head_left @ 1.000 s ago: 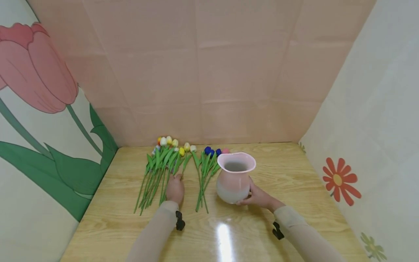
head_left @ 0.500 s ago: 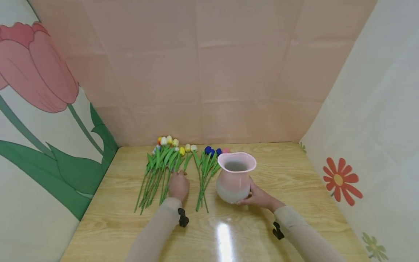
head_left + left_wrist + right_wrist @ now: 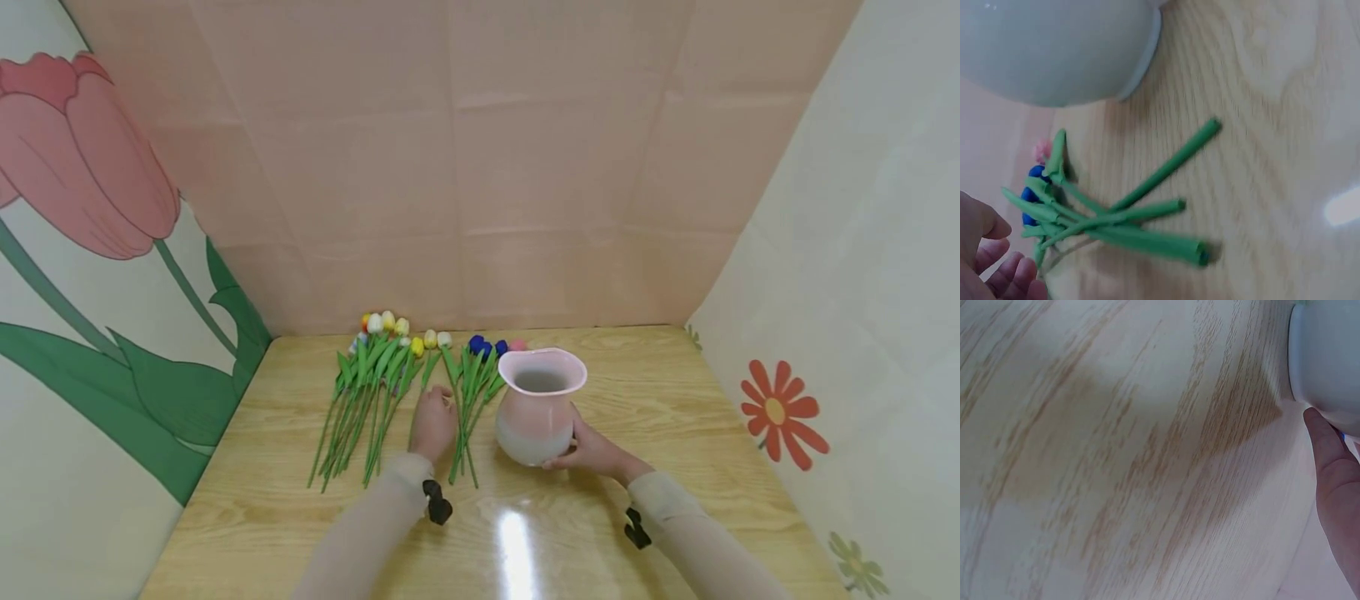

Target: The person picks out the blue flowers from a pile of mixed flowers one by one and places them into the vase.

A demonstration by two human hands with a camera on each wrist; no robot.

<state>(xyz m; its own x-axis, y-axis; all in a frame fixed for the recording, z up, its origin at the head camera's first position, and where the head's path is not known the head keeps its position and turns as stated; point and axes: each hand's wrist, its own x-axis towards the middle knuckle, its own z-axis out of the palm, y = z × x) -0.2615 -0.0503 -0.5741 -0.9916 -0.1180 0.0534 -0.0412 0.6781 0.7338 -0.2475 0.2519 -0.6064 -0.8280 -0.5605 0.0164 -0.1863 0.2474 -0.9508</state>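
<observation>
A pink and pale grey vase [image 3: 534, 425] with a wavy rim stands on the table. My right hand [image 3: 596, 450] holds its right side low down; in the right wrist view the thumb [image 3: 1332, 459] lies near its base, and most fingers are hidden. My left hand [image 3: 435, 423] hovers by the stems of a small bunch of artificial tulips [image 3: 468, 417] with blue, white and pink heads. Thumb and loosely bent fingers [image 3: 1007, 275] stand apart in the left wrist view, with nothing seen between them. A larger tulip bunch [image 3: 363, 408], white, yellow and orange, lies further left.
The wooden table [image 3: 637, 367] meets a pink backdrop [image 3: 450, 208] at its far edge. Flower-printed sheets flank it, with a large tulip print [image 3: 90, 158] on the left and a red flower print [image 3: 783, 412] on the right. Light glares on the near tabletop.
My left hand has moved right, from the large tulip bunch toward the smaller one beside the vase. The right hand and the vase have stayed in place.
</observation>
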